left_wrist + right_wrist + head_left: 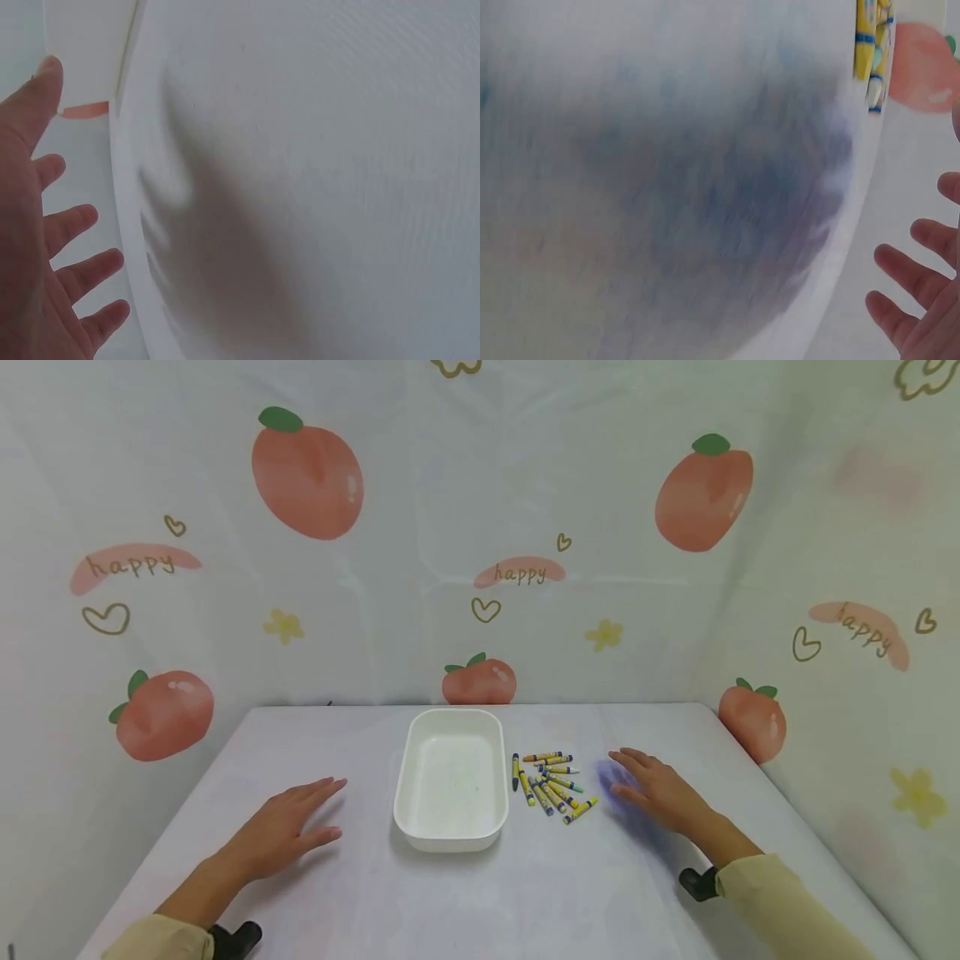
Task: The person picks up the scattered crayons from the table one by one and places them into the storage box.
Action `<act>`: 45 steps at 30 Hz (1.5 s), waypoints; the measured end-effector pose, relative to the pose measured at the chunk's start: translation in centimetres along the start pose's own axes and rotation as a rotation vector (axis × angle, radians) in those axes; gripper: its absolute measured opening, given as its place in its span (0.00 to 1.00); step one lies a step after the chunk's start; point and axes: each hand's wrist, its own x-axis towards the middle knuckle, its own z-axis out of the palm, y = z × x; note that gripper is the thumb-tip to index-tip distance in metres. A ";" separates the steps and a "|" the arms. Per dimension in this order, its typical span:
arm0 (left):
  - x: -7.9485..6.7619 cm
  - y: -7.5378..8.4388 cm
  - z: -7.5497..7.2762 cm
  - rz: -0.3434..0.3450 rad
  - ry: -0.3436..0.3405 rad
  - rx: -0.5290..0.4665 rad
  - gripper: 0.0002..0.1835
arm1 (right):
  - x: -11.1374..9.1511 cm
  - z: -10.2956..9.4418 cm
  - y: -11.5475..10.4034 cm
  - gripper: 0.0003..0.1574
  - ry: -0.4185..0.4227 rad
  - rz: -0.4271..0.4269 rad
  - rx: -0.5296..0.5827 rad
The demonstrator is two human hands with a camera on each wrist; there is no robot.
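Note:
A white rectangular tray with rounded corners stands in the middle of the table, nothing inside it. Just right of it lies a loose pile of crayons in yellow and blue wrappers, which shows at the top right of the right wrist view. My left hand hovers over the table left of the tray, fingers spread and holding nothing. To the right of the crayons, my right hand is likewise held above the table with its fingers extended and nothing in them.
The white table carries a purple-blue stain below the right hand. A white curtain printed with peaches closes off the back and sides. Dark wrist mounts show at both sleeves.

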 end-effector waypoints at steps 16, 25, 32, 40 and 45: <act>1.2 1.6 1.6 -0.005 0.009 -0.086 0.31 | 0.0 1.9 -3.7 0.32 -0.045 -0.111 0.093; 1.7 2.1 2.2 -0.002 0.011 -0.121 0.32 | -0.1 2.2 -4.9 0.37 -0.104 -0.157 0.090; 2.2 2.7 2.9 0.004 0.015 -0.158 0.32 | -0.1 2.1 -5.1 0.37 -0.082 -0.198 0.035; 2.7 3.7 3.5 -0.031 0.003 -0.206 0.32 | 0.0 2.6 -5.0 0.33 -0.076 -0.172 -0.027; 2.9 4.3 3.7 -0.047 0.015 -0.244 0.33 | 0.1 2.9 -4.8 0.29 -0.061 -0.231 -0.026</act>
